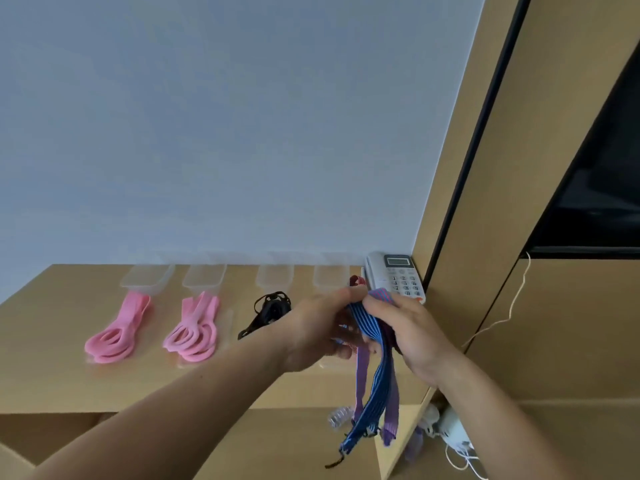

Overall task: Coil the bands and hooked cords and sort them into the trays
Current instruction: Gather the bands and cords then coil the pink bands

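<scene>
hands (311,327) (412,334) gripping maybe three cords (375,368), four trays (147,278) (204,277) (275,275) (330,277)

L hand (317,329) & R hand (414,336) both grip one bunch of striped cords (379,379) near its top, held over the desk's (48,368) front edge, R of centre. Blue & purple lengths hang down past the edge w/ loose ends and a dark tip at the lowest point. A red-striped loop (357,280) sticks up btwn the hands. On the desk, L to R: a pile of pink bands (114,336), a second pink pile (194,336) apart from it, then a black cord (270,310) bundled loosely just L of the L hand. Four clear trays (147,279) stand in a row by the wall behind them. A grey phone (394,273) sits in the corner, just behind the R hand.
</scene>
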Action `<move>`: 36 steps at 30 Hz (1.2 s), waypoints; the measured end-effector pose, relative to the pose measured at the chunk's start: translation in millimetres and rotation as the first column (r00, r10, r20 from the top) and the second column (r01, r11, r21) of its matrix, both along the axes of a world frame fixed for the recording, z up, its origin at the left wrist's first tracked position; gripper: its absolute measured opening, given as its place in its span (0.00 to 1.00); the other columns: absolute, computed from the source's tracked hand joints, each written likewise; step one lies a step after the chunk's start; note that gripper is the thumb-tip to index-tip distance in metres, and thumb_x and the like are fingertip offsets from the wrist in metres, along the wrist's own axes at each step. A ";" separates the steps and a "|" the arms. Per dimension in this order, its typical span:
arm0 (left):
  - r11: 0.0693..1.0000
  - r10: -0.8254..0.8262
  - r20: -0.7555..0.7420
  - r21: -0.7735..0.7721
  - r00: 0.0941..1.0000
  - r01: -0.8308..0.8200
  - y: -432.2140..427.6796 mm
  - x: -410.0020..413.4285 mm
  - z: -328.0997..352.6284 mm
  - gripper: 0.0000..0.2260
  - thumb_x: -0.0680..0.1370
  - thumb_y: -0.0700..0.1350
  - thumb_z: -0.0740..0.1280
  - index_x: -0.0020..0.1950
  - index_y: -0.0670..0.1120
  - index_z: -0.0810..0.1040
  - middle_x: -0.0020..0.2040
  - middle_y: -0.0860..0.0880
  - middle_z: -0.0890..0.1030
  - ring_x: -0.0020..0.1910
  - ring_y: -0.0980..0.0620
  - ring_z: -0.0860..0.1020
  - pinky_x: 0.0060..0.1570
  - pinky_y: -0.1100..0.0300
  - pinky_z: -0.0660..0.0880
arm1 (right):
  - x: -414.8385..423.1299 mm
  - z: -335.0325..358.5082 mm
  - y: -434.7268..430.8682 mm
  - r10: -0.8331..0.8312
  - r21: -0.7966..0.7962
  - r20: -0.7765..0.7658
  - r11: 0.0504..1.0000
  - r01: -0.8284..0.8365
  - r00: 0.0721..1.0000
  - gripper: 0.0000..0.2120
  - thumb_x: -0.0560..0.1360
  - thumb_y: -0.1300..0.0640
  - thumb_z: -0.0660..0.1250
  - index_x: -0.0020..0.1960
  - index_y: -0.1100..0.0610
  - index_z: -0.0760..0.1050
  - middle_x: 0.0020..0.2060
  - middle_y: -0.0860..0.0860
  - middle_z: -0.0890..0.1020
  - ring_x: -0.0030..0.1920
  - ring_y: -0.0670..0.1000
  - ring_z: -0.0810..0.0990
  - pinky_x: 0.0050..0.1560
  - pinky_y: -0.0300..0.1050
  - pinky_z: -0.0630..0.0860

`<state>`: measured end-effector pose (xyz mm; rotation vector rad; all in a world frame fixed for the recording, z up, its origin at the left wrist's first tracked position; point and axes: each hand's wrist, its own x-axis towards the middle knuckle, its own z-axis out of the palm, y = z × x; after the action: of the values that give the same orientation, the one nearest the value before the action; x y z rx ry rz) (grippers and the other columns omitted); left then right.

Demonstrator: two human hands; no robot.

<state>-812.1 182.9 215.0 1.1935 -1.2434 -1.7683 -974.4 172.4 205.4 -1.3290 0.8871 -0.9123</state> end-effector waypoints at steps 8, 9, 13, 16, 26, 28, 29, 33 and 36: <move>0.940 0.282 -0.010 -0.196 0.959 -0.279 -15.7 7.5 -3.9 0.10 0.76 0.39 0.61 0.39 0.39 0.79 0.38 0.39 0.83 0.39 0.40 0.82 0.47 0.45 0.80 | -29.3 16.4 1.1 -0.181 -0.104 -0.145 0.980 0.167 0.973 0.17 0.81 0.53 0.61 0.39 0.54 0.83 0.30 0.55 0.81 0.27 0.48 0.77 0.31 0.42 0.72; 0.926 0.303 0.015 -0.242 0.953 -0.290 -18.4 10.9 -3.2 0.08 0.75 0.40 0.62 0.38 0.41 0.78 0.36 0.39 0.82 0.35 0.41 0.82 0.42 0.47 0.80 | -30.2 18.3 -0.2 -0.200 -0.121 -0.163 0.976 0.182 0.966 0.18 0.81 0.52 0.61 0.38 0.53 0.83 0.27 0.55 0.78 0.25 0.47 0.74 0.30 0.42 0.68; 0.926 0.223 0.053 -0.324 0.973 -0.195 -24.7 7.5 -2.2 0.05 0.70 0.43 0.63 0.40 0.46 0.79 0.32 0.43 0.77 0.28 0.44 0.76 0.31 0.56 0.74 | -21.7 30.7 -0.2 -0.089 -0.131 -0.142 0.989 0.070 0.986 0.27 0.78 0.38 0.55 0.41 0.57 0.83 0.24 0.63 0.75 0.23 0.52 0.70 0.26 0.40 0.68; 0.931 0.092 0.004 -0.355 0.996 -0.085 -24.5 -1.8 -4.9 0.11 0.73 0.39 0.61 0.38 0.50 0.81 0.28 0.45 0.76 0.26 0.48 0.74 0.28 0.60 0.71 | -13.4 41.5 -0.1 -0.003 -0.188 -0.153 0.982 -0.027 0.988 0.24 0.76 0.44 0.57 0.35 0.57 0.83 0.34 0.63 0.82 0.27 0.57 0.72 0.29 0.44 0.68; 0.903 0.098 -0.047 -0.415 0.994 -0.109 -18.6 -3.6 -4.9 0.12 0.79 0.39 0.68 0.35 0.47 0.77 0.22 0.52 0.73 0.19 0.56 0.67 0.21 0.67 0.64 | -15.2 43.9 1.2 -0.001 -0.264 -0.061 0.964 -0.016 0.998 0.19 0.71 0.44 0.62 0.35 0.58 0.82 0.39 0.76 0.77 0.20 0.53 0.66 0.24 0.38 0.64; 0.905 0.112 -0.116 -0.399 0.987 -0.150 -18.5 -2.3 0.7 0.13 0.77 0.43 0.69 0.32 0.49 0.78 0.22 0.48 0.72 0.20 0.53 0.68 0.23 0.64 0.65 | -15.8 32.4 3.9 -0.136 -0.220 -0.076 0.968 0.117 0.988 0.19 0.68 0.42 0.64 0.34 0.57 0.81 0.35 0.77 0.73 0.22 0.54 0.66 0.24 0.38 0.63; 0.909 0.120 -0.150 -0.382 0.981 -0.170 -18.4 -1.2 4.0 0.12 0.75 0.45 0.70 0.31 0.49 0.78 0.23 0.46 0.72 0.21 0.52 0.68 0.24 0.63 0.65 | -14.9 25.2 5.9 -0.194 -0.202 -0.066 0.963 0.177 0.979 0.18 0.68 0.42 0.65 0.33 0.56 0.81 0.34 0.73 0.74 0.23 0.54 0.68 0.24 0.39 0.63; 0.912 0.101 -0.203 -0.373 0.974 -0.173 -19.0 -2.2 10.7 0.13 0.76 0.42 0.68 0.31 0.47 0.77 0.23 0.46 0.73 0.21 0.52 0.69 0.24 0.64 0.68 | -0.9 7.6 16.0 -0.216 -0.248 0.013 0.945 0.212 0.976 0.14 0.77 0.48 0.65 0.38 0.55 0.81 0.42 0.58 0.81 0.37 0.49 0.82 0.34 0.36 0.75; 0.911 0.124 -0.195 -0.366 0.973 -0.189 -18.3 1.1 11.1 0.14 0.77 0.41 0.68 0.30 0.46 0.74 0.25 0.44 0.72 0.22 0.51 0.68 0.24 0.64 0.69 | 5.0 8.8 14.8 -0.213 -0.266 0.004 0.942 0.206 0.977 0.14 0.79 0.49 0.64 0.44 0.57 0.82 0.52 0.60 0.81 0.46 0.55 0.84 0.40 0.44 0.78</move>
<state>-811.0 164.6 226.0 0.8728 -1.2800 -1.3940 -969.4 187.2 214.2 -1.4954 0.9641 -1.2160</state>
